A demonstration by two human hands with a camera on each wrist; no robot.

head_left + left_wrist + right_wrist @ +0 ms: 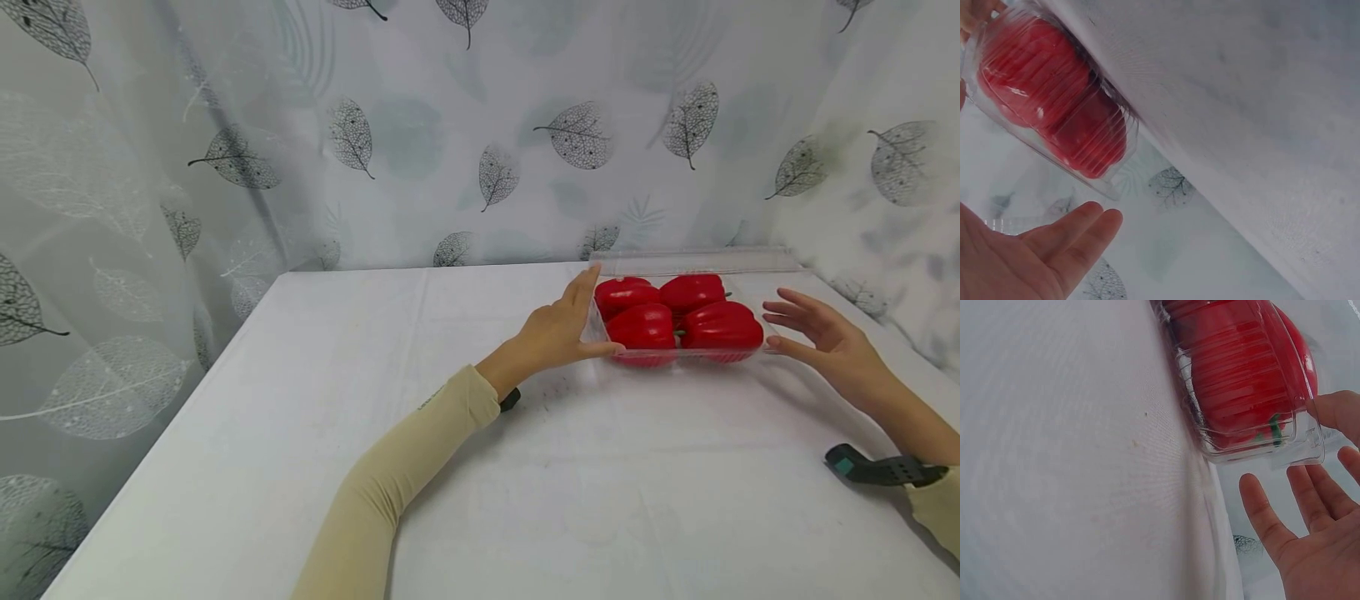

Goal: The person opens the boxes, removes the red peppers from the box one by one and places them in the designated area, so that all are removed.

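Note:
Several red bell peppers (723,326) fill a clear plastic clamshell box (686,353) on the table, its hinged lid (697,263) raised at the back. My left hand (551,332) is at the box's left side, fingers straight and thumb at the front rim. In the left wrist view, the fingers of that hand (1041,256) stretch out below the box. On the other side my right hand (836,354) has its fingers spread near the right end. The right wrist view has this hand's thumb (1338,414) at the rim and a green stem (1275,430) behind the plastic.
The box stands toward the far right of a white-covered table (480,467). A leaf-patterned curtain (420,133) hangs behind the table and along its sides. A black band (885,468) is around the right wrist.

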